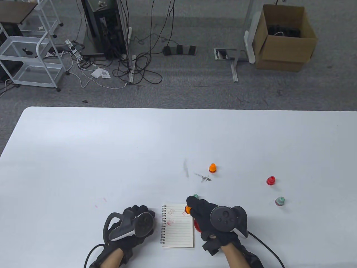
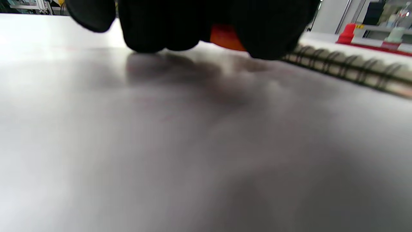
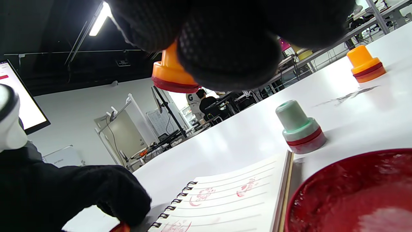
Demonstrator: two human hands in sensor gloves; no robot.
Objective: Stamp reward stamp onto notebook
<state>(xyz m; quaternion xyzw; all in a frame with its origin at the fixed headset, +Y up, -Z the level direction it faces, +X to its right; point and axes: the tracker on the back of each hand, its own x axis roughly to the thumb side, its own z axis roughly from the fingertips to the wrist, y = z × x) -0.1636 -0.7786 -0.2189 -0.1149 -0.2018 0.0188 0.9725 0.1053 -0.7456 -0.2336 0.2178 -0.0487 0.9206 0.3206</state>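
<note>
Orange stamp (image 3: 170, 72), red base, above notebook (image 3: 231, 199)

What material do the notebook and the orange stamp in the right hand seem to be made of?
The notebook looks like matte lined paper with a dark wire spiral, probably metal. The orange stamp held by the right hand looks like smooth moulded plastic with a slight sheen and a red band at its base.

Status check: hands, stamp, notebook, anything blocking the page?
Right hand grips orange stamp above notebook. Left hand rests beside spiral. Page unobstructed, three prints on it.
</note>
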